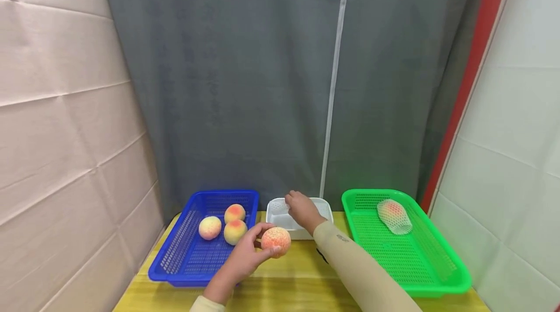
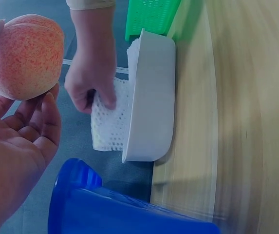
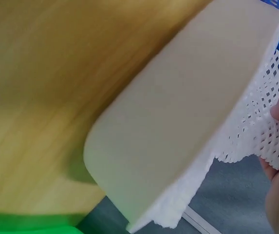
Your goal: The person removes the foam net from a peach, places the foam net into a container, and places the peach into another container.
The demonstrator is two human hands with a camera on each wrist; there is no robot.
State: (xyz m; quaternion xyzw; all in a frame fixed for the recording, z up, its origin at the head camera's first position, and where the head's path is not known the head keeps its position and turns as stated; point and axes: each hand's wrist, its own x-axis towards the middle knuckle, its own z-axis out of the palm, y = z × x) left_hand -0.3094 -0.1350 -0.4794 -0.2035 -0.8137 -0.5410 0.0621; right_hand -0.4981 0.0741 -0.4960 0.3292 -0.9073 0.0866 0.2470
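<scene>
My left hand [image 1: 245, 255] grips a peach [image 1: 276, 242], pale yellow speckled with red, in front of the white box [image 1: 302, 234]. The left wrist view has this peach [image 2: 26, 57] between thumb and fingertips. Over the box reaches my right hand [image 1: 304, 211], pinching a white foam net sleeve [image 2: 109, 122]. In the right wrist view the sleeve [image 3: 256, 129] hangs from thumb and fingers beside the box rim. More white netting [image 3: 176, 207] shows at the box's other end.
On the left, a blue basket [image 1: 205, 266] holds three peaches [image 1: 210, 228]. To the right stands a green basket [image 1: 393, 258] with one peach in a white foam net [image 1: 392, 212]. A grey curtain [image 1: 245, 83] hangs behind the wooden table [image 1: 288, 287].
</scene>
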